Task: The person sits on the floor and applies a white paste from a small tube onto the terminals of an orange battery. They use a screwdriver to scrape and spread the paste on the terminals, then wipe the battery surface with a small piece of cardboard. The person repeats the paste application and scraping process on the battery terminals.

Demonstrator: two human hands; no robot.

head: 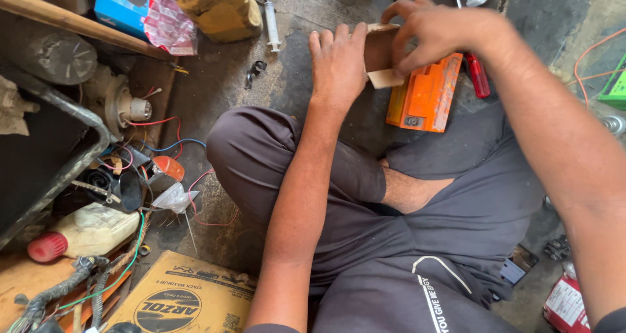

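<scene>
The small brown cardboard piece (380,62) is held above the grey concrete floor (222,79), directly over the left end of the orange rectangular battery (427,92). The right hand (433,30) grips its upper edge, fingers (398,10) curled closed on it. The left hand (337,66) lies flat against its left side, fingers extended and together. A red-handled screwdriver (477,74) lies just beside the battery on its right. A clear plastic syringe (272,23) lies on the floor to the left, well apart.
</scene>
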